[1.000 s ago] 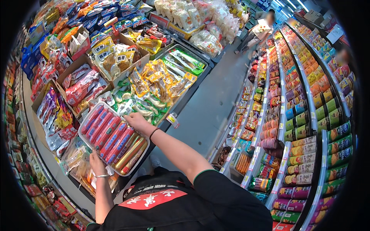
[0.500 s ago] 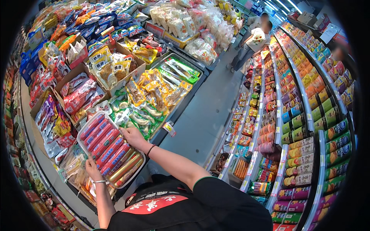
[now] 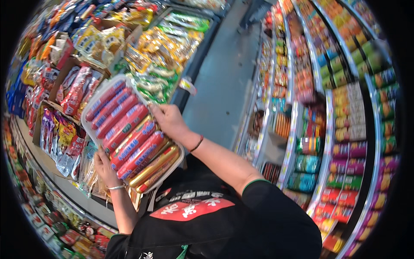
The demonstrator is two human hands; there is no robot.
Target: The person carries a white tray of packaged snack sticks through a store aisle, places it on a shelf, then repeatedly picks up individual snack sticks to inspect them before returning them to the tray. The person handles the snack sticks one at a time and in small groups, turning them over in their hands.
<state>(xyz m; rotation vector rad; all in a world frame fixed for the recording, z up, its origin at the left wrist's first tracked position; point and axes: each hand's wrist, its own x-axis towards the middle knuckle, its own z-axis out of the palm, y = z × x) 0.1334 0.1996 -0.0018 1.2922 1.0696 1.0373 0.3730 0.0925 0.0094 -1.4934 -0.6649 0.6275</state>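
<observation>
A clear plastic tub (image 3: pixel 180 157) is held up in front of me, tilted, between my two hands. Red-wrapped sausages (image 3: pixel 125 129) fill most of it in a row, and gold-wrapped sausages (image 3: pixel 156 170) lie at its near end. My left hand (image 3: pixel 105 168) grips the tub's left side, a silver bangle on the wrist. At the right side my right hand (image 3: pixel 169 121) is closed on the rim, with a dark band on that wrist; some of its fingers are hidden. Bundles of clear-wrapped snacks (image 3: pixel 89 172) lie beside my left hand.
Beyond the tub, a display table carries green-and-white packets (image 3: pixel 153 84), yellow packets (image 3: pixel 166 47) and cardboard boxes (image 3: pixel 43 129) of snack bags. A grey aisle floor (image 3: pixel 220 82) runs along its right. Shelves of canisters (image 3: pixel 349 108) line the far right. A person's legs (image 3: pixel 254 15) show up the aisle.
The view has swung, so the table and shelves sit higher and the person up the aisle is mostly cut off. Both hands keep hold of the tub, now nearer my body.
</observation>
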